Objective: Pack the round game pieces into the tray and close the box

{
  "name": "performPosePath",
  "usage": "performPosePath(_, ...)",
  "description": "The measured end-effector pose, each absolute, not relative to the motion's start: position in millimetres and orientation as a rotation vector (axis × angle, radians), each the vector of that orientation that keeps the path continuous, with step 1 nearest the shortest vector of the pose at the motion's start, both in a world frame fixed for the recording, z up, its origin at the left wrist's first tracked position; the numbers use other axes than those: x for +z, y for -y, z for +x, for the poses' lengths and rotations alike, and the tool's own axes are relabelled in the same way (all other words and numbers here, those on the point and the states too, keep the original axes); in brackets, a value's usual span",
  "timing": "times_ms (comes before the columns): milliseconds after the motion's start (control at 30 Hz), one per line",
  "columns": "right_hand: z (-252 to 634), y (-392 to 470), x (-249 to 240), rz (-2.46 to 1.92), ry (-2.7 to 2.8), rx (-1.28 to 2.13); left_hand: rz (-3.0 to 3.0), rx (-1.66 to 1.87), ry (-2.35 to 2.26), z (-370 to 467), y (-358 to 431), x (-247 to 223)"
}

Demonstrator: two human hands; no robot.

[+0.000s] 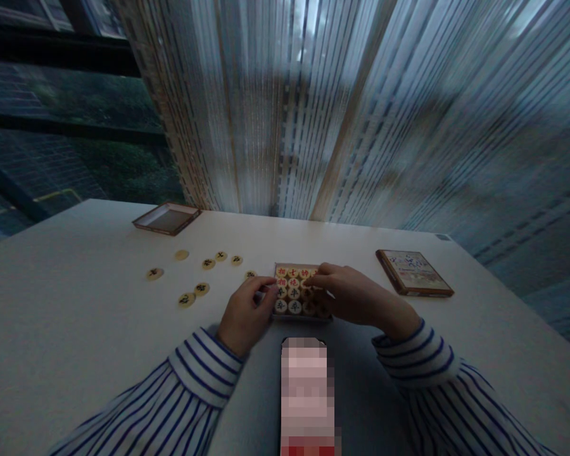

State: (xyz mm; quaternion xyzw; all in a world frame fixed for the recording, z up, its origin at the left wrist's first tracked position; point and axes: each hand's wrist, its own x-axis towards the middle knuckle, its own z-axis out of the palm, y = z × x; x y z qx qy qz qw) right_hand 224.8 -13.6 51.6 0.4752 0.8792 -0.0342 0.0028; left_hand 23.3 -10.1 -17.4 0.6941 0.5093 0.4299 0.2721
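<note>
A small tray (304, 318) sits at the middle of the table, filled with rows of round chess pieces bearing red and black characters. My left hand (249, 313) is at the tray's left side, fingers curled and thumb near its edge; whether it holds something is hidden. Over the tray's right part reaches my right hand (351, 294), its fingertips down on the pieces and covering several of them. What is between those fingertips cannot be made out. Loose round pieces (202, 289) lie to the left of the tray, one (250, 275) close to my left hand.
An open, shallow box part (166, 219) lies at the back left of the white table (99, 285). A flat box with a printed top (415, 272) is on the right. A phone-like object with a blurred screen (308, 392) lies in front. Curtains hang behind.
</note>
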Motion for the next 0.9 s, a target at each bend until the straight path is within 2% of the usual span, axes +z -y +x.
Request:
performPosePath(233, 214.1, 18.4, 44.8, 1.450, -2.838, 0.035, 1.895, 1.184, -1.364, 23.6, 10.3, -17.2)
performPosePath(900, 213.9, 18.9, 43.9, 1.437, -2.810, -0.029, 2.051, 1.086, -1.385, 23.2, 8.9, -18.2)
